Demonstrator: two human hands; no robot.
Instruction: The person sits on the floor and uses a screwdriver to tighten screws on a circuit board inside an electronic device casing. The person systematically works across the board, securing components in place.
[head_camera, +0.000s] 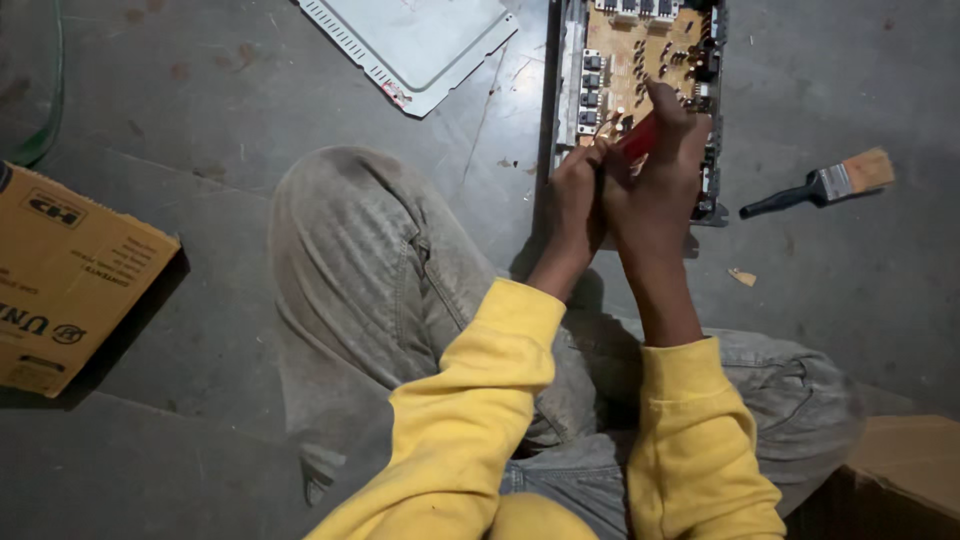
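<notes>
My right hand (660, 175) is clenched around a red-handled tool (637, 138), only a short stretch of the red grip showing between my fingers; its tip I cannot make out. My left hand (576, 195) presses in against the right from the side, fingers curled shut at the tool's lower end, the two hands touching.

Just under and beyond my knuckles lies the open metal chassis (563, 90) with its tan circuit board (650, 50), rows of small dark parts along the board's edge nearest my left fingers.

Out to the right of my grip, well apart, a paintbrush (820, 184) with a black handle rests on the grey floor (200, 130). Beyond my left hand a grey metal cover plate (420, 40) lies flat. Far off to the left sits a cardboard box (70, 275).
</notes>
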